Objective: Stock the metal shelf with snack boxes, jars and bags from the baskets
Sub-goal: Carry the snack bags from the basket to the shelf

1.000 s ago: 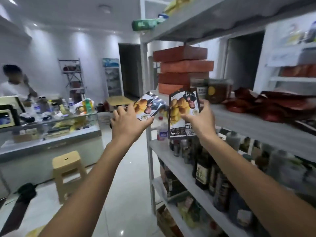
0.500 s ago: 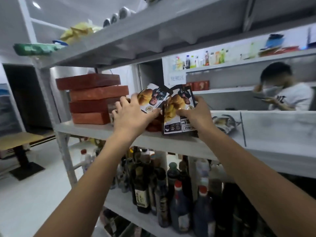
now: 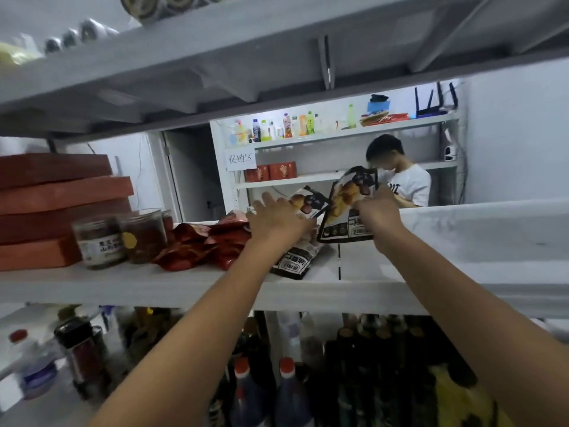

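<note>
Snack bags, two, black with a picture of yellow food: both at the middle level of the metal shelf (image 3: 123, 286). Flat snack bag (image 3: 294, 260): lies on the shelf board just beside the heap of red bags (image 3: 203, 246), lower end toward the front edge, upper end a little lifted. Left hand (image 3: 277, 221): rests on top of it, fingers (image 3: 268, 202) stretched and a little apart, pressing down, not curled round; thumb not visible. Upright snack bag (image 3: 346, 208): held to the right of the first one, bottom seam near the board, hard to say if touching. Right hand (image 3: 380, 212): pinches it at the right side edge, fingers clamped on the film.

Probably light and soft: thin glossy film with loose pieces and some air inside, so easy to lift but slippery, and bends where not supported. Likely crushes the content if squeezed in the middle. Better to take at a side edge or at the sealed top, where the film is flat and double. Probably stands badly alone; safer to lay flat or lean against the red bags. Jars (image 3: 98, 241) and red boxes (image 3: 58, 195) farther left, well apart from both hands.
</note>
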